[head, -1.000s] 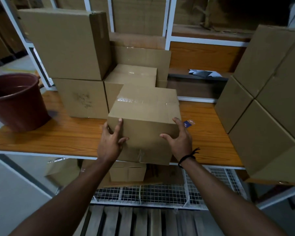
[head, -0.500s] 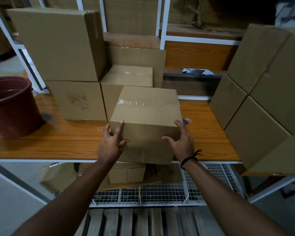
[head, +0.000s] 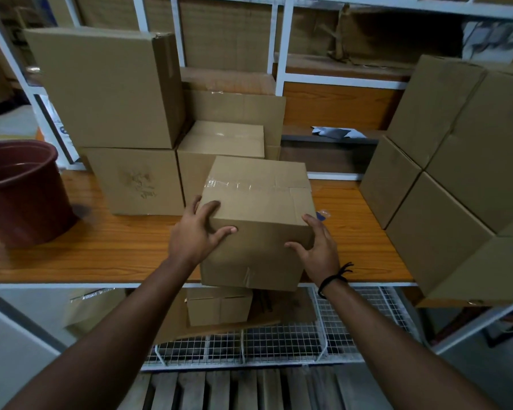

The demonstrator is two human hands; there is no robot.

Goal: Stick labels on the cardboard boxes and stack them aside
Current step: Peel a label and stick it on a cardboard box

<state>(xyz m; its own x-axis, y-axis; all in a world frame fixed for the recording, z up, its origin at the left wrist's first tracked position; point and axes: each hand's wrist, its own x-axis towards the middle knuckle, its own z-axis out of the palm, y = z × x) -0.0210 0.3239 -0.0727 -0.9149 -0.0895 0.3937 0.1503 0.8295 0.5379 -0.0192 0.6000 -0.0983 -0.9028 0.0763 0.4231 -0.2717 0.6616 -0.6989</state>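
A taped cardboard box (head: 258,208) sits at the front edge of the wooden table (head: 101,250), overhanging it slightly. My left hand (head: 194,232) grips its near left corner, fingers on the top edge and thumb on the front face. My right hand (head: 317,247) holds the near right corner, thumb on the front. A small blue label piece (head: 322,215) lies on the table just right of the box. No label shows on the box's visible faces.
Stacked boxes (head: 110,93) stand behind at the left, with a smaller box (head: 219,140) directly behind. More stacked boxes (head: 456,173) fill the right. A brown bucket (head: 21,190) stands at the far left. Below are a wire shelf (head: 279,341) and another box (head: 219,306).
My left hand has shifted from the box's left front face onto its top left corner. The box and my right hand have hardly moved; the view came a little closer.
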